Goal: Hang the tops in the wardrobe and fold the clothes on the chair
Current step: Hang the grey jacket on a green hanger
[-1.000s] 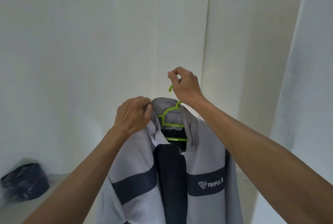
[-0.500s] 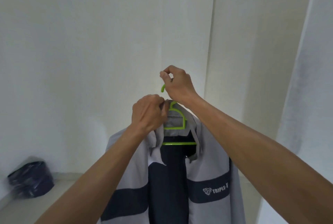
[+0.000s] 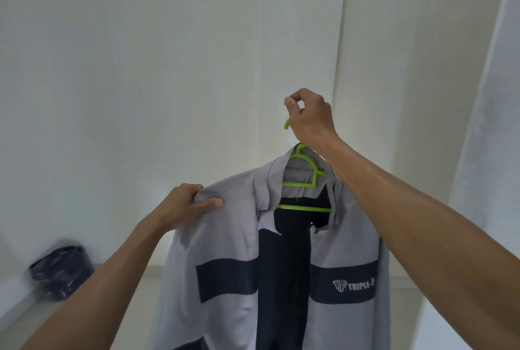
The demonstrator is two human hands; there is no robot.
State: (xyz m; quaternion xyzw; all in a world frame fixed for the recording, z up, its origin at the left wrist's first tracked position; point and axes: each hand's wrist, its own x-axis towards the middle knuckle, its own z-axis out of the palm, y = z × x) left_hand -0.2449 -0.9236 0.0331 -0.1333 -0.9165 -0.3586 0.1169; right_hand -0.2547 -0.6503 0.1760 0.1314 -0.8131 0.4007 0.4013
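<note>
White walls [image 3: 140, 68] fill most of the view, with a vertical corner edge running down behind the raised arm. In front of them hangs the biggest thing here — a light grey jacket [image 3: 228, 237] with dark blue panels, a dark blue band across the chest and a white logo with the letters "TRIPLE-F" on the band's right part. The jacket is held up in the air on a green hanger [image 3: 305, 178]; its collar stands open and the front is not closed, so the dark inside shows between the 2 front halves.

Low at the left, on the pale floor near the wall, lies a dark blue bundle [image 3: 60, 273]; it is blurred and I cannot tell what it is.

The right hand [image 3: 309, 119] is raised and its fingers are curled around the hook of the hanger — only the green tip sticks out beside the palm. The left hand [image 3: 185, 209] grasps the jacket's shoulder, with the thumb lying on top of the cloth and the other fingers underneath.
</note>
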